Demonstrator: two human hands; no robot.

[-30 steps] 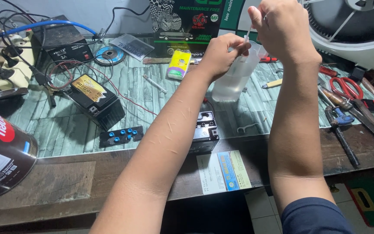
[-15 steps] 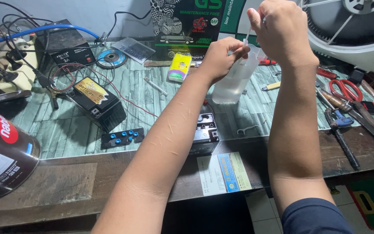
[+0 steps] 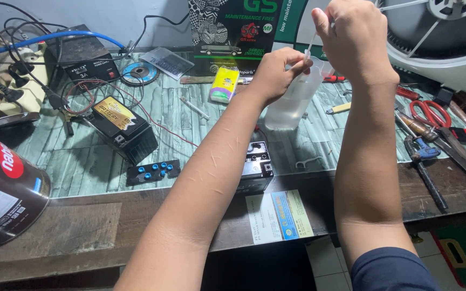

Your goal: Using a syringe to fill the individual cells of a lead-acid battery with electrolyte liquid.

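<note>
Left hand (image 3: 276, 73) steadies the plastic jug (image 3: 295, 97); right hand (image 3: 351, 37) pinches a thin tube (image 3: 309, 46) that could slip and drip liquid.

A green-and-black carton (image 3: 233, 32) stands at the bench's back; a yellow packet (image 3: 224, 83) lies before it.

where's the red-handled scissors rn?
Head view, far right of the bench: the red-handled scissors lie among the hand tools, right of the right hand and the translucent jug.
</note>
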